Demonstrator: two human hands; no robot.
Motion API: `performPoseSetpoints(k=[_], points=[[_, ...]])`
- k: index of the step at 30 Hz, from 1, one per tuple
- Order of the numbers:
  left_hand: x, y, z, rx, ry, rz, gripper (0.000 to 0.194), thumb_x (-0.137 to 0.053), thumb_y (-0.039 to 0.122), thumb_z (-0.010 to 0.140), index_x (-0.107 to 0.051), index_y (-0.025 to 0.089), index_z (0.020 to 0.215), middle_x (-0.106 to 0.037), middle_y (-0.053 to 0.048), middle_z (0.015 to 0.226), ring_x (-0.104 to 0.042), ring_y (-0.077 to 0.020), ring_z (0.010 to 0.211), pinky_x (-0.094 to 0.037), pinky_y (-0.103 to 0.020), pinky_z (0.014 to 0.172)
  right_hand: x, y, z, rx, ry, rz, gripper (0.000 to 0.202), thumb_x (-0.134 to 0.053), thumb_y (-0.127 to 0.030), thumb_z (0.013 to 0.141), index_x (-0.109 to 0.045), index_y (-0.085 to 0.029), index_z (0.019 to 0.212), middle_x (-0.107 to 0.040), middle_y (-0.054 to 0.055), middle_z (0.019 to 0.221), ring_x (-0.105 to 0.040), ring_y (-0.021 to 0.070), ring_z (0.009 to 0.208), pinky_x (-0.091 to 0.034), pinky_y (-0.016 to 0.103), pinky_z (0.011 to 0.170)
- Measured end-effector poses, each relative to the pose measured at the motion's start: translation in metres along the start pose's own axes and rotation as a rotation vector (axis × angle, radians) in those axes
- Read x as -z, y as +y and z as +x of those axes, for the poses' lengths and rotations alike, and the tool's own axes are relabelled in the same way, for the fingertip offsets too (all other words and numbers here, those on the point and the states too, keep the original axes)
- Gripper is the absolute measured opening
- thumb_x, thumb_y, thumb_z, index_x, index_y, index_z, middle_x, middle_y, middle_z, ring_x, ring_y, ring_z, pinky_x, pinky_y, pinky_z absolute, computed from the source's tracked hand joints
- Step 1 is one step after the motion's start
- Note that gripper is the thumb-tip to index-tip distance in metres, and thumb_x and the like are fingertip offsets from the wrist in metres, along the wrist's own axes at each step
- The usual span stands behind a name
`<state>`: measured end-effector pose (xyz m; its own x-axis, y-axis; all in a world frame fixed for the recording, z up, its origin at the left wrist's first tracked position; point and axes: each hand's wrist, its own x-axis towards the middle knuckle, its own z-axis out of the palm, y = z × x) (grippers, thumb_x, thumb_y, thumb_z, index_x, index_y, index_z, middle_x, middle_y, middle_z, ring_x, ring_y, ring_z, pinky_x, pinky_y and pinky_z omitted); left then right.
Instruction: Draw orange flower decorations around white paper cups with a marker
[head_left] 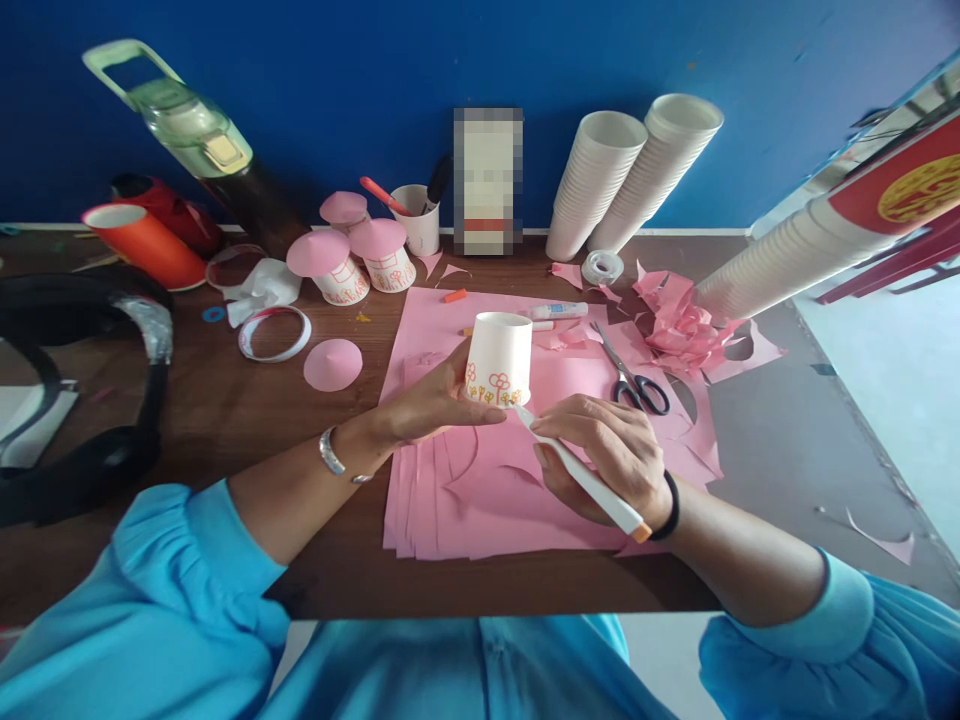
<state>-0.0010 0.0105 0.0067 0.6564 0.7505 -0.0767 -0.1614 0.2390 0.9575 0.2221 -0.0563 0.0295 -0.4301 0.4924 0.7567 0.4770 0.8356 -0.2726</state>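
Note:
My left hand (442, 400) grips a white paper cup (501, 350) from its left side. The cup is upside down, its rim low, and carries red and yellow flower drawings along the rim. Closed round a white marker (592, 480) with an orange end is my right hand (600, 450); the marker's tip is at the cup's rim, though I cannot tell if it touches. Beneath both hands lies a stack of pink paper sheets (427, 500). Black-handled scissors (634, 385) rest on the paper just beyond my right hand.
Decorated cups with pink cone tops (319, 255) stand at the back left, near a loose pink cone (333, 365) and a tape roll (274, 334). Tall cup stacks (596, 185) lean at the back. Crumpled pink paper (686, 325) lies right; headphones (90, 450) lie left.

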Motion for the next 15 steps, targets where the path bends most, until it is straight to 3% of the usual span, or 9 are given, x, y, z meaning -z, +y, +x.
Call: performPoseSetpoints(k=[8, 15], points=[[0.0014, -0.004, -0.0001, 0.013, -0.002, -0.016, 0.075, -0.097, 0.032, 0.071, -0.061, 0.028, 0.137, -0.07, -0.006, 0.117, -0.067, -0.025, 0.109, -0.056, -0.04, 0.094, 0.0021, -0.003, 0.0016, -0.052, 0.006, 0.031, 0.022, -0.063, -0.008, 0.091, -0.063, -0.021, 0.108, -0.075, 0.0, 0.076, -0.074, 0.0169, 0.062, -0.061, 0.027, 0.06], [0.0034, -0.0074, 0.0019, -0.003, -0.04, -0.025, 0.063, -0.097, 0.026, 0.071, -0.066, 0.026, 0.126, -0.069, -0.005, 0.107, -0.067, -0.0253, 0.109, -0.057, -0.037, 0.091, 0.0012, -0.0027, 0.0006, -0.01, -0.011, 0.032, 0.019, -0.063, -0.009, 0.093, -0.063, -0.019, 0.109, -0.074, 0.002, 0.077, -0.074, 0.0176, 0.064, -0.063, 0.029, 0.06]])
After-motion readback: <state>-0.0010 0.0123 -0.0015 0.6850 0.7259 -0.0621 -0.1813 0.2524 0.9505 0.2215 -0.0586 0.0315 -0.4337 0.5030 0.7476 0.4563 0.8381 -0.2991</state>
